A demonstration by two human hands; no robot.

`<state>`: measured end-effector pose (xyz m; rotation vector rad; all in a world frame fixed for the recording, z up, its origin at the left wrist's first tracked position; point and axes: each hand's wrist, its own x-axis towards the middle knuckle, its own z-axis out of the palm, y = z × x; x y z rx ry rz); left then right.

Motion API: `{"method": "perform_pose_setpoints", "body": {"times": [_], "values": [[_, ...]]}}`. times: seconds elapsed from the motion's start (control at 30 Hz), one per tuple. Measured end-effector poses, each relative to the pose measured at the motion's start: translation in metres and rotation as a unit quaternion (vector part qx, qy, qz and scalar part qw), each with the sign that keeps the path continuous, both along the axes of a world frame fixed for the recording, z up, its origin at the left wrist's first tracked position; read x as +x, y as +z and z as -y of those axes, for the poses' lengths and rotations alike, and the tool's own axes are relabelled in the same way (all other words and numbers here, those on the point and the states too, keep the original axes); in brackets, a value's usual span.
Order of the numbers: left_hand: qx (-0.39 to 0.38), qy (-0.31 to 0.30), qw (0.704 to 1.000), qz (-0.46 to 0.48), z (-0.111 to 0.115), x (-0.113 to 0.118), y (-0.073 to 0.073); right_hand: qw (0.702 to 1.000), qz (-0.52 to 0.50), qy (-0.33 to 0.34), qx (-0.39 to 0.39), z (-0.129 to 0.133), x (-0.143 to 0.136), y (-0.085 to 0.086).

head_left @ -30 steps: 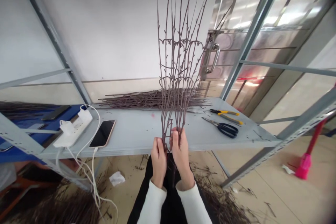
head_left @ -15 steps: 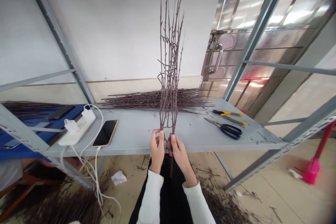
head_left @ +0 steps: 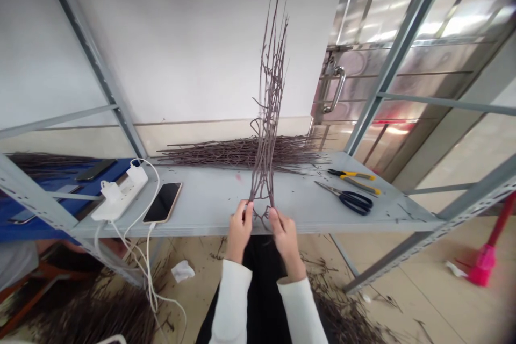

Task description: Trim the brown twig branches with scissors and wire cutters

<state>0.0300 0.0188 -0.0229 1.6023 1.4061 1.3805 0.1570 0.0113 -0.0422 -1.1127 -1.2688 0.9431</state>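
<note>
A tall, thin spray of brown twigs [head_left: 269, 118] stands upright in front of me, its tips against the white wall. My left hand [head_left: 239, 231] is closed on the lower left stems, thumb uppermost. On the lower right stems my right hand [head_left: 285, 236] is closed the same way. Between the two hands the stems part, and short bent twig pieces cross the gap. Both hands are at the front edge of the grey shelf [head_left: 213, 199]. Behind the spray, a pile of similar twigs [head_left: 209, 155] lies along the back of the shelf.
On the right lie dark-handled scissors [head_left: 350, 200] and yellow-handled pliers [head_left: 358, 176]. A phone [head_left: 163, 202] and a white power strip [head_left: 121, 193] with cables are on the left. Metal posts [head_left: 387, 64] frame the shelf. Twig scraps [head_left: 346, 312] litter the floor.
The hands have moved apart, spreading the stems at the base. The spray's upper part has swung right and its branches are closer together.
</note>
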Motion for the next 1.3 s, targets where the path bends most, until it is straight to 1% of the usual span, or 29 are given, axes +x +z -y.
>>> {"method": "perform_pose_setpoints", "body": {"times": [0.1, 0.17, 0.37, 0.47, 0.57, 0.63, 0.83, 1.03, 1.17, 1.3], "values": [[-0.004, -0.03, 1.0, -0.001, 0.003, -0.004, 0.006, 0.999, 0.031, -0.017, 0.01, 0.004, 0.012, 0.006], [-0.002, -0.036, 0.999, 0.009, 0.005, -0.003, 0.008, 0.999, 0.044, -0.016, 0.013, 0.006, 0.012, 0.009], [0.013, -0.02, 0.997, 0.074, 0.007, 0.003, 0.007, 0.996, 0.061, -0.05, 0.029, 0.007, -0.009, 0.013], [0.008, -0.023, 0.996, 0.088, 0.008, 0.002, 0.007, 0.994, 0.07, -0.077, 0.034, 0.007, -0.015, 0.014], [0.001, -0.033, 0.995, 0.089, 0.011, -0.001, 0.009, 0.989, 0.092, -0.104, 0.046, 0.005, -0.015, 0.017], [-0.007, -0.029, 0.996, 0.089, 0.015, -0.002, 0.01, 0.986, 0.11, -0.112, 0.055, 0.002, -0.014, 0.018], [-0.027, 0.022, 0.997, 0.066, 0.027, 0.009, 0.012, 0.976, 0.141, -0.155, 0.066, -0.003, -0.02, 0.019], [-0.064, 0.04, 0.996, 0.043, 0.042, 0.018, 0.016, 0.963, 0.158, -0.206, 0.068, 0.005, -0.031, 0.021], [-0.051, 0.04, 0.997, 0.028, 0.052, 0.021, 0.017, 0.954, 0.169, -0.237, 0.074, 0.013, -0.033, 0.024], [-0.034, 0.037, 0.998, 0.024, 0.057, 0.024, 0.018, 0.944, 0.193, -0.253, 0.091, 0.019, -0.024, 0.026]]}}
